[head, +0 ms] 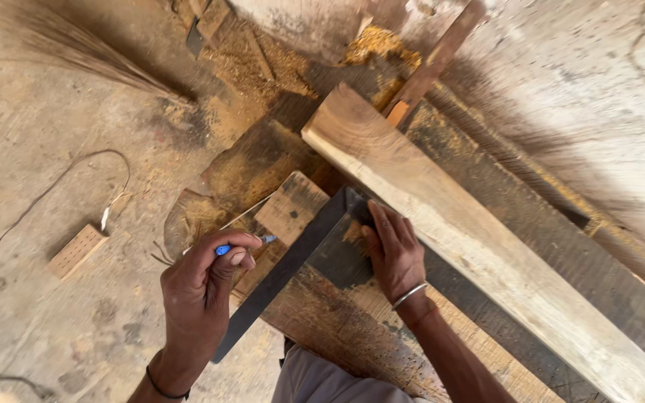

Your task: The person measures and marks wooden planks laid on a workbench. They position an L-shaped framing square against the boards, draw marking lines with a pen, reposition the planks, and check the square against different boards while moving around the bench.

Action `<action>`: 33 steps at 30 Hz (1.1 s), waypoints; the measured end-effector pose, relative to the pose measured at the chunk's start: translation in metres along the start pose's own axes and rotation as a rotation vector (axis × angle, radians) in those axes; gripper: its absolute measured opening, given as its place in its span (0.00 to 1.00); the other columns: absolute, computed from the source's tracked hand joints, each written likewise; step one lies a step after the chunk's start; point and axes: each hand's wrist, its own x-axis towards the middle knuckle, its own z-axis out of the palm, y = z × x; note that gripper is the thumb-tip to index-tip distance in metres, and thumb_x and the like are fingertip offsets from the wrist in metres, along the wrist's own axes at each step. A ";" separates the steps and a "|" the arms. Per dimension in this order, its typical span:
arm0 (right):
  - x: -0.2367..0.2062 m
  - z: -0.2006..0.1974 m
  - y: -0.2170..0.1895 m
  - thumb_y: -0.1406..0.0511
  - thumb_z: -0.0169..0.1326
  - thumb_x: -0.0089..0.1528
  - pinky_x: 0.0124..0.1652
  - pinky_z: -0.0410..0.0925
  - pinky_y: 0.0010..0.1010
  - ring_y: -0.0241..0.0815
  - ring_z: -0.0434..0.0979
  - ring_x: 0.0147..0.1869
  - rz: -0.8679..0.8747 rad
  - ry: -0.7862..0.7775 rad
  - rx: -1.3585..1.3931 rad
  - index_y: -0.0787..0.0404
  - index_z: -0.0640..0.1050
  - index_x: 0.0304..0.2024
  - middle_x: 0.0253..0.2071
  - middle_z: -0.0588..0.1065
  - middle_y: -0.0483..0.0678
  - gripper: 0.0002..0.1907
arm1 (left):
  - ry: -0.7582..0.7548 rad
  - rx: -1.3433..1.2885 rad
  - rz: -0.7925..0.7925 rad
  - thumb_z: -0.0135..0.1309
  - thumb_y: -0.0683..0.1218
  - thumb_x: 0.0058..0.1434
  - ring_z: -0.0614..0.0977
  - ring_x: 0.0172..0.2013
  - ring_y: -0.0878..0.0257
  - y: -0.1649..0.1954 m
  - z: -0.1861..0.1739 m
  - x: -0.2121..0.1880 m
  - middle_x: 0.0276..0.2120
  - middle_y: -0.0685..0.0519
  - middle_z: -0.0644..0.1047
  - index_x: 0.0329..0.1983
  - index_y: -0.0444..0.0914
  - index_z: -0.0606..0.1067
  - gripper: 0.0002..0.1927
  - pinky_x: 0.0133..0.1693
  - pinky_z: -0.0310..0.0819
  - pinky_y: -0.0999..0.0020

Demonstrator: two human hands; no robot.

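Your left hand [199, 287] had its fingers closed round a blue pen [244, 245], tip at the square [293, 261]. Right hand [396, 254] lay flat, fingers spread, pinning the square against the long plank [442, 201] on the bench [322, 317].

1 head-worn view, steeply downward and close over the workbench [322, 328], floor [39, 149] at left.

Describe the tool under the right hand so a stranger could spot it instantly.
Start at the long pale wooden beam crossing the bench. Beside its near edge, the right hand presses a dark metal try square. Unlike the surrounding timber, it is thin, black and L-shaped.
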 end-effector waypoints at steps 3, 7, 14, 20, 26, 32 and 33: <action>-0.015 -0.009 0.006 0.61 0.54 0.69 0.47 0.79 0.40 0.48 0.81 0.52 0.097 0.026 0.127 0.62 0.73 0.63 0.52 0.78 0.54 0.22 | -0.004 0.034 0.010 0.54 0.41 0.70 0.80 0.33 0.70 0.015 0.012 -0.003 0.35 0.54 0.84 0.48 0.34 0.77 0.07 0.36 0.76 0.77; -0.055 -0.039 0.012 0.60 0.55 0.65 0.43 0.79 0.39 0.47 0.82 0.48 0.247 0.036 0.138 0.60 0.73 0.63 0.51 0.78 0.54 0.24 | 0.044 -0.019 0.024 0.52 0.43 0.71 0.80 0.33 0.70 0.028 0.014 -0.013 0.36 0.53 0.84 0.48 0.35 0.78 0.08 0.35 0.76 0.77; -0.088 -0.052 0.038 0.60 0.51 0.69 0.46 0.77 0.41 0.49 0.81 0.47 0.095 0.047 0.068 0.60 0.73 0.66 0.49 0.78 0.55 0.24 | 0.135 -0.242 0.067 0.44 0.45 0.75 0.84 0.35 0.68 0.043 0.034 -0.047 0.40 0.52 0.83 0.50 0.35 0.74 0.11 0.39 0.85 0.73; -0.076 -0.038 0.039 0.58 0.50 0.69 0.40 0.78 0.39 0.48 0.81 0.43 0.128 0.022 0.013 0.59 0.74 0.64 0.47 0.78 0.55 0.23 | 0.194 -0.005 0.209 0.46 0.41 0.74 0.84 0.37 0.67 0.061 0.029 -0.109 0.41 0.52 0.81 0.53 0.35 0.74 0.09 0.39 0.83 0.73; -0.023 -0.030 0.007 0.60 0.54 0.68 0.41 0.74 0.45 0.55 0.80 0.44 0.011 0.033 0.146 0.64 0.76 0.62 0.48 0.78 0.59 0.22 | 0.164 -0.051 0.115 0.49 0.38 0.72 0.86 0.37 0.67 0.040 0.030 -0.096 0.41 0.50 0.84 0.51 0.36 0.76 0.08 0.38 0.82 0.73; 0.004 -0.018 -0.019 0.63 0.53 0.68 0.46 0.76 0.40 0.52 0.82 0.47 -0.009 -0.013 0.149 0.63 0.75 0.62 0.50 0.78 0.57 0.21 | 0.170 -0.170 0.079 0.46 0.37 0.74 0.84 0.41 0.69 -0.004 0.017 -0.039 0.46 0.51 0.84 0.51 0.35 0.72 0.06 0.45 0.83 0.73; 0.005 -0.016 -0.020 0.63 0.53 0.69 0.46 0.76 0.41 0.53 0.82 0.48 -0.017 -0.016 0.141 0.64 0.75 0.63 0.50 0.78 0.58 0.21 | 0.169 -0.129 0.046 0.46 0.37 0.74 0.84 0.40 0.69 -0.011 0.016 -0.032 0.45 0.52 0.84 0.51 0.36 0.72 0.06 0.43 0.83 0.74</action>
